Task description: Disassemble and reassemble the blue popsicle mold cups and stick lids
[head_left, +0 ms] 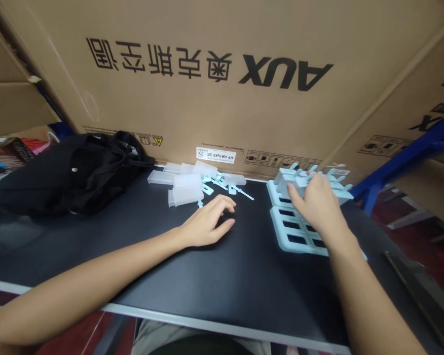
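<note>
My left hand [209,223] rests over the black tabletop with its fingers loosely curled and the thumb apart, holding nothing. Just beyond it lie several frosted clear ice pop mould sleeves [188,189] and small light-blue sticks [244,192] in a loose pile. On the right, my right hand [321,207] is closed around a light-blue ice pop mould [292,180] with several stick handles poking up from its top. This mould is at the far end of light-blue frames [281,229] with rectangular openings. My hand and forearm hide part of the mould and frames.
A black cloth bag [66,172] lies at the left of the table [222,291]. A large cardboard box [207,108] stands along the back edge. At the right are a blue metal post [403,155] and a dark flat object [418,296] near the table edge.
</note>
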Tool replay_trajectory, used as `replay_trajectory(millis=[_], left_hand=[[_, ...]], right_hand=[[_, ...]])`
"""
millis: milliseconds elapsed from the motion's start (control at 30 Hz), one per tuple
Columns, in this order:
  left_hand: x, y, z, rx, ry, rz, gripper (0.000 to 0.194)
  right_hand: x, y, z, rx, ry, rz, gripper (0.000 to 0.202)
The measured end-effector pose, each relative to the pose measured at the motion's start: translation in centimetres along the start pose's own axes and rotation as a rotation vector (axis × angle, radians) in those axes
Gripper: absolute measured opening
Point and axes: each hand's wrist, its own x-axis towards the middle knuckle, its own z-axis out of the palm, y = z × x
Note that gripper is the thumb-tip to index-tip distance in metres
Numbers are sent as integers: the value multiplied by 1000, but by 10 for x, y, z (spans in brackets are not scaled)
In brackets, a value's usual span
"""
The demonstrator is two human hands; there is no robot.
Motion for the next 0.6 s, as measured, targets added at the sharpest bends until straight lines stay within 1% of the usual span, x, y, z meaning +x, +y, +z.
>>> replay_trajectory(millis=[33,100,200,333,467,600], left_hand=[[0,1,-1,33,-20,4,15],[1,3,-2,89,-53,22,13],[1,6,-2,137,-84,43,12],[1,7,-2,161,-97,38,11],[2,7,-2,198,-119,45,10],[2,6,-2,268,-123,61,9]], right_hand=[[1,7,2,-68,-25,10,62],[1,12,6,-160,-48,16,64],[-1,5,8,-232,-45,18,67],[-5,-4,9,-266,-41,23,69],[-8,-2,12,-256,-11,47,68],[-10,0,15,-252,-40,73,73]])
